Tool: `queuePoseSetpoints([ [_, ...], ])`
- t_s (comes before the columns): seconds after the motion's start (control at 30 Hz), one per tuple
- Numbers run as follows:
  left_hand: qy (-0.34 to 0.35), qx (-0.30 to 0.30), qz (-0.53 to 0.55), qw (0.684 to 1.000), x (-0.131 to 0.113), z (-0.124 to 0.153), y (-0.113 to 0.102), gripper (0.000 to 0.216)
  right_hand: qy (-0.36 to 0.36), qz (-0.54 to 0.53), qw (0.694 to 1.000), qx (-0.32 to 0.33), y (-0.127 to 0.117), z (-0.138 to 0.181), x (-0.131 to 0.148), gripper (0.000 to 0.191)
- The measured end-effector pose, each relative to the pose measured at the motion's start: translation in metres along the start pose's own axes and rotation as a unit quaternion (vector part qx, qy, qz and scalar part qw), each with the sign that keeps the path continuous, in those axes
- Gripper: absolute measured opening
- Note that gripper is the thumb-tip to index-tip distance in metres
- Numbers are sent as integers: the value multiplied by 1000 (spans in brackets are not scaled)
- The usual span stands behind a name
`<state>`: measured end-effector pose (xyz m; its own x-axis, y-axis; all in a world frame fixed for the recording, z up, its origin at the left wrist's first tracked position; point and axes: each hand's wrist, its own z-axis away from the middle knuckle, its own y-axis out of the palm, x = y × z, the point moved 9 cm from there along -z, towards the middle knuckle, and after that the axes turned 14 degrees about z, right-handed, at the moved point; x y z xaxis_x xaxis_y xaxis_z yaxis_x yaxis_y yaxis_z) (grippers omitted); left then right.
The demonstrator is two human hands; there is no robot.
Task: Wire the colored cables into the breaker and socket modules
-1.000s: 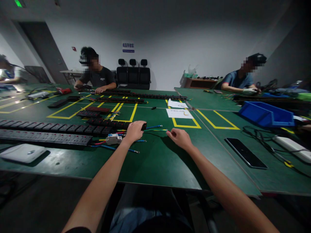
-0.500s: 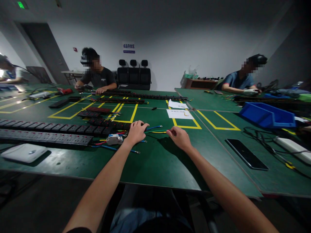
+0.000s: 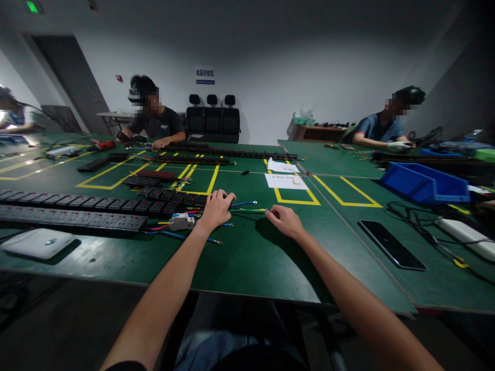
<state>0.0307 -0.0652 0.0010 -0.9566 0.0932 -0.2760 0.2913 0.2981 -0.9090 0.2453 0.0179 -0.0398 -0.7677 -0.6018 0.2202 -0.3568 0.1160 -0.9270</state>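
My left hand (image 3: 216,210) is closed over a bundle of wires at the end of a black power strip (image 3: 154,202). From under its fingers a green-and-yellow wire (image 3: 247,210) runs right to my right hand (image 3: 285,220), whose fingertips pinch its end. A blue wire (image 3: 244,204) with a ring terminal sticks out just above it. Left of my left wrist lies a white circuit breaker (image 3: 181,221) with red, yellow and blue leads. Below it, another blue wire (image 3: 185,235) from the grey-black power strip (image 3: 77,216) ends in a ring terminal.
A white box-shaped device (image 3: 38,243) lies at the near left. On the right are a phone (image 3: 391,245), a white power strip (image 3: 469,238) with black cables and a blue bin (image 3: 425,183). Paper sheets (image 3: 282,181) lie ahead. Co-workers sit across the table (image 3: 240,268).
My right hand's fingers have shifted slightly at the wire's end, and more of the tip shows. The wire between my hands looks straighter. My left hand has barely moved.
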Motion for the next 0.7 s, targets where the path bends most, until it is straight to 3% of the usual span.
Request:
queuePoseSetpoints([
  [0.2, -3, -4, 3, 1000, 1, 0, -3, 46, 6, 20, 999, 25, 4, 0, 0, 38],
  [0.7, 49, 27, 39, 998, 16, -4, 12, 55, 31, 23, 999, 35, 7, -2, -5, 46],
])
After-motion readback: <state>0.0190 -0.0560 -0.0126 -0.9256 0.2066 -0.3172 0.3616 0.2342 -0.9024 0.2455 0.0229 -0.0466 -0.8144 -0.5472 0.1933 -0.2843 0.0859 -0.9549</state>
